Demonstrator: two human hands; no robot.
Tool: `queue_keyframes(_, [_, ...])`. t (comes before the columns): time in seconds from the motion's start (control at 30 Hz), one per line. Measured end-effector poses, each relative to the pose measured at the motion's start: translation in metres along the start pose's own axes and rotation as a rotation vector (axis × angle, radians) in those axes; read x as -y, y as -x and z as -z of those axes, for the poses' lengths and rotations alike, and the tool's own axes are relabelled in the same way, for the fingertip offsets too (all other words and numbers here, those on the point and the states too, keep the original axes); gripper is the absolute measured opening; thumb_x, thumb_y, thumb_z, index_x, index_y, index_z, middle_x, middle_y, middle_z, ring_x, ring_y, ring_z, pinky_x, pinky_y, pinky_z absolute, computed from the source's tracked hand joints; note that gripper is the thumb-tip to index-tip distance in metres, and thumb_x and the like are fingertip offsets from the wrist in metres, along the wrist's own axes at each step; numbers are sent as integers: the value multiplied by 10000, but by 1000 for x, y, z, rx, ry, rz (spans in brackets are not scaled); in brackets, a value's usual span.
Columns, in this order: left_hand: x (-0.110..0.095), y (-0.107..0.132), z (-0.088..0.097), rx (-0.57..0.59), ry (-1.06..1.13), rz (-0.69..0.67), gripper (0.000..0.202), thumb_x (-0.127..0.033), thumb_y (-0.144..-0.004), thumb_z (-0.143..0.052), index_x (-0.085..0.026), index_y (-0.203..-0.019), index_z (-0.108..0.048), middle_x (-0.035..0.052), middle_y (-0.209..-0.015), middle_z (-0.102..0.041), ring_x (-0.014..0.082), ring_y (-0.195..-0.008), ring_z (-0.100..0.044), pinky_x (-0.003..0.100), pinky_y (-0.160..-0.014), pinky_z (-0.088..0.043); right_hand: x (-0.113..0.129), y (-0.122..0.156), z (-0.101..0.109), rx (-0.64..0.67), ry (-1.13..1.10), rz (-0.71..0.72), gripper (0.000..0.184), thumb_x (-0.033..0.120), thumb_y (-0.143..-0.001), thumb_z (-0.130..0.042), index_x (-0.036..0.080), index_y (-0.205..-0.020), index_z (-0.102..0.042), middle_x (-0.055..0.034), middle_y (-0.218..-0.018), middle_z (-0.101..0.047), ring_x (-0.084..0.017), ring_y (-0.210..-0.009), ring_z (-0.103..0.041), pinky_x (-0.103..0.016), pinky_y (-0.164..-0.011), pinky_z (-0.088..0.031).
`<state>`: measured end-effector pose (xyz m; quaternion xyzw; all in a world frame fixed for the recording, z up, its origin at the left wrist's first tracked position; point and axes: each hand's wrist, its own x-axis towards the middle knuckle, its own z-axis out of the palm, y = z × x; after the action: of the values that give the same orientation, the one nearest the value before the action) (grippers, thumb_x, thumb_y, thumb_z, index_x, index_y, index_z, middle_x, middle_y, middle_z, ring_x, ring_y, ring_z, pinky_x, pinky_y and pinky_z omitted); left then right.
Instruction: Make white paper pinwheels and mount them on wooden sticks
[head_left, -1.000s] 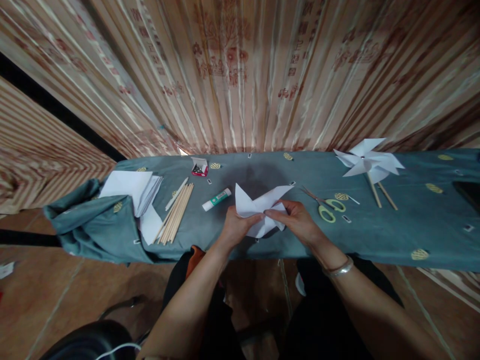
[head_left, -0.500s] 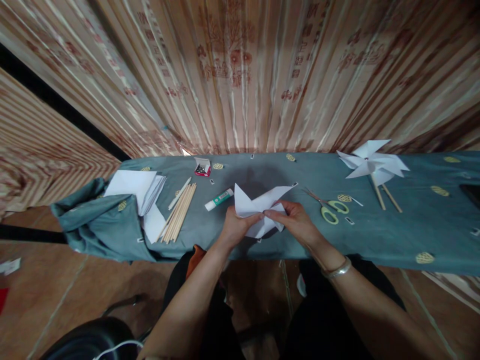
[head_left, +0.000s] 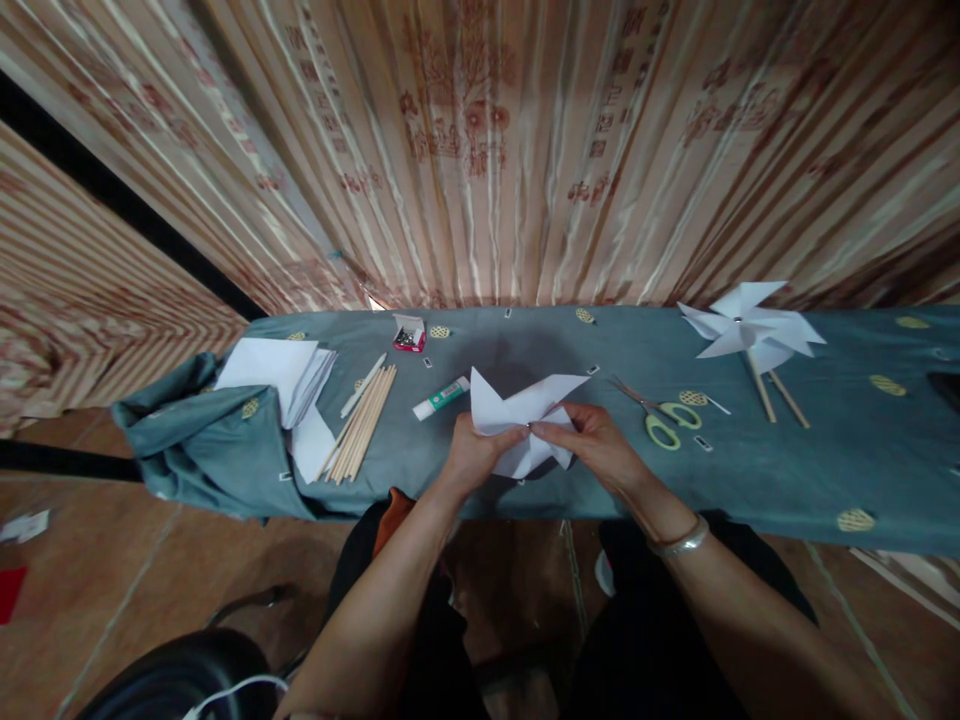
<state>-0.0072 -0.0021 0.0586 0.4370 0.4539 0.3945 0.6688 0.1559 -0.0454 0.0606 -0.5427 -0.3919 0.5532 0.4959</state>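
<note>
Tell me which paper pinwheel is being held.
The pinwheel between the left hand and right hand; the other pinwheels lie right of the scissors, untouched.

Left hand and right hand close together — thumb tips nearly meeting.

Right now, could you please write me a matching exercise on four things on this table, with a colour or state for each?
1. Nearest paper pinwheel
2. Scissors
3. Glue stick
4. Small cardboard box

A. Green and white
B. Standing open
C. Held by left hand and right hand
D. Partly yellow-green

Pairs: 1-C, 2-D, 3-A, 4-B
</note>
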Motion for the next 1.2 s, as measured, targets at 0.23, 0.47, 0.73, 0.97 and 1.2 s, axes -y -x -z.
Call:
queue_keyframes(0.23, [1,0,-3,-6,0,8,336,-270,-485,-854,-99,-759,-763,67,-759,-757,193,-671,-672,306,-688,-546,-3,0,0,0,-2,-17,339,469,-616,-846,193,-795,-762,-3,-728,-743,-157,-619,-641,-292,-625,-524])
queue_keyframes(0.47, [2,2,-2,3,-3,6,325,-274,-484,-863,-108,-744,-763,70,-762,-762,207,-695,-683,318,-717,-551,-7,1,1,23,10,-1,341,464,-634,-839,184,-816,-770,-17,-741,-755,-173,-645,-658,-302,-653,-527])
queue_keyframes(0.73, [0,2,-1,-23,38,55,415,-275,-395,-917,-109,-740,-756,85,-770,-764,229,-727,-693,343,-733,-556,-2,1,8,22,-19,-1,353,528,-651,-814,207,-794,-779,-21,-767,-763,-184,-666,-663,-302,-637,-526])
queue_keyframes(0.97, [2,4,-2,11,39,63,390,-242,-429,-889,-114,-777,-768,66,-771,-766,202,-693,-681,313,-699,-551,0,4,7,68,-20,-43,343,461,-578,-865,204,-788,-779,-5,-719,-754,-178,-658,-669,-305,-663,-539])
queue_keyframes(1.2, [0,5,-4,13,6,68,355,-226,-474,-870,-113,-796,-770,67,-790,-768,204,-713,-691,310,-713,-551,-2,4,3,33,-61,-73,348,446,-538,-889,191,-745,-772,-4,-699,-759,-156,-602,-655,-280,-615,-532])
